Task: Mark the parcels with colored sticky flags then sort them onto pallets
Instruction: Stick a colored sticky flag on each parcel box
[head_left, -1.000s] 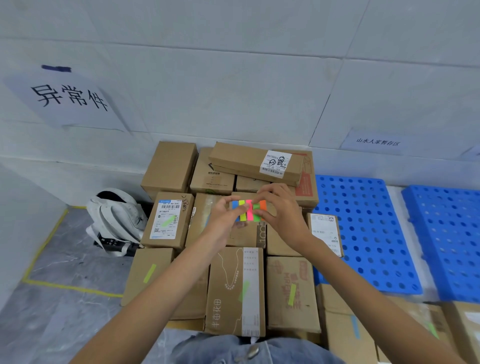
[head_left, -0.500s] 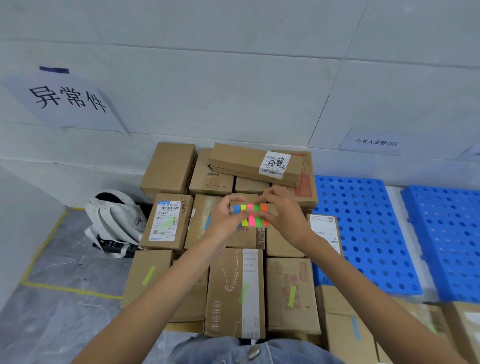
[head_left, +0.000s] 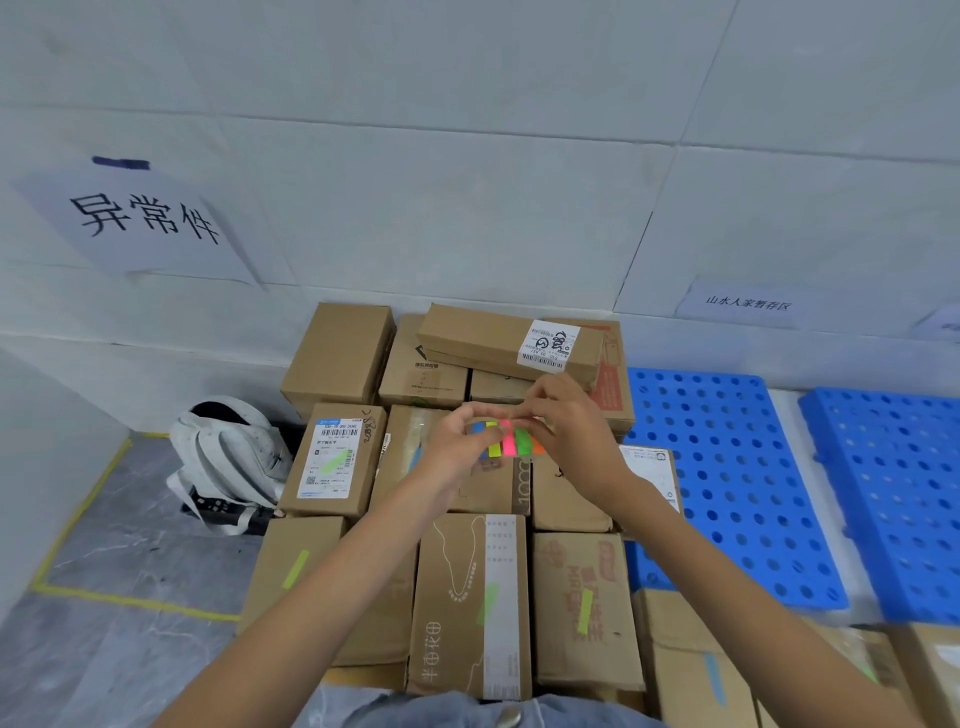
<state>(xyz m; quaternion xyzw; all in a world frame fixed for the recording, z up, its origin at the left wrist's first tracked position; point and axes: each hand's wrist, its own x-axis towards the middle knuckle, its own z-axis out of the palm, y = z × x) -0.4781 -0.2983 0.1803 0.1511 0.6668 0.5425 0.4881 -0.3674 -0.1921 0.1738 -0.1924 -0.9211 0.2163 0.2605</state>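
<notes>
Sticky flag pad (head_left: 506, 440): five coloured strips side by side (blue, yellow-green, pink, green, orange). It is held in the air above the middle of the parcel stack, between both hands.
Left hand (head_left: 457, 449): fingers and thumb curled round the pad's left end, gripping it.
Right hand (head_left: 569, 434): fingertips pinching the pad's far edge by the pink and green strips.

Parcels: brown cardboard boxes packed close together on the floor against the far wall, some stacked.
- Labelled parcel (head_left: 324, 441), left of the hands: white shipping label with a green flag stuck across it.
- Long parcel (head_left: 483, 340), on top at the far side: white barcode label with black scribble.
- Near-left parcel (head_left: 275, 561): one green flag.
- Near-centre parcel (head_left: 452, 623): white band down its top, one green flag on the band's edge.
- Red-printed parcel (head_left: 613, 649), just right of the near-centre one: one yellow-green flag.
- Near-right parcel (head_left: 675, 654): one blue flag.

Pallets: two blue perforated plastic pallets on the floor right of the stack.
- First pallet (head_left: 727, 467): left edge partly covered by parcels.
- Second pallet (head_left: 893, 493): further right, beyond a narrow gap.

Backpack (head_left: 228, 457): pale grey, on the floor just left of the stack.
Yellow floor tape (head_left: 78, 519): marks a corner left of the backpack.
Large paper sign (head_left: 140, 223): on the wall, far left.
Small paper sign (head_left: 748, 304): on the wall above the pallets.
</notes>
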